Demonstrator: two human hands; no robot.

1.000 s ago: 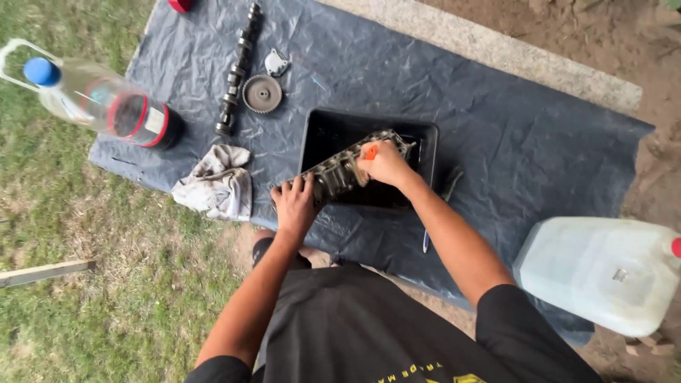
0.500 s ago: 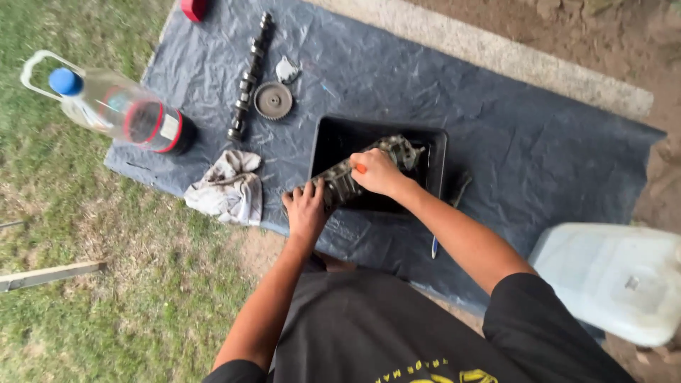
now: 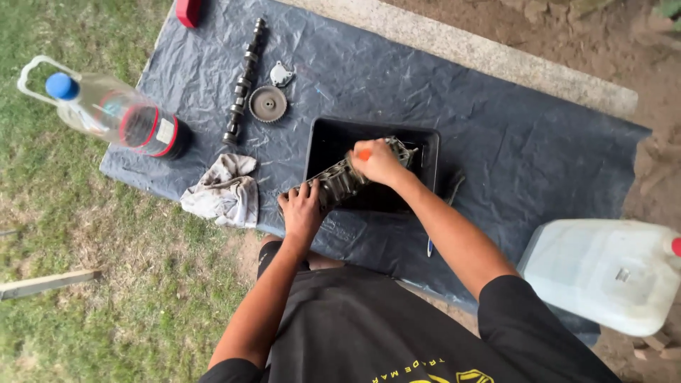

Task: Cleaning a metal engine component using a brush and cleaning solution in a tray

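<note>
Head view: grimy grey engine part (image 3: 339, 181) tilted over black tub (image 3: 425, 145); left hand (image 3: 301, 211) grips it, right hand (image 3: 376, 162) grips orange tool (image 3: 363, 153).

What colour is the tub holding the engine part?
Black tub, seen in the head view.

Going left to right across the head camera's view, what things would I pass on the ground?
Clear plastic bottle with a blue cap → crumpled grey rag → toothed gear wheel → black tub holding the metal engine part → white jerrycan.
</note>
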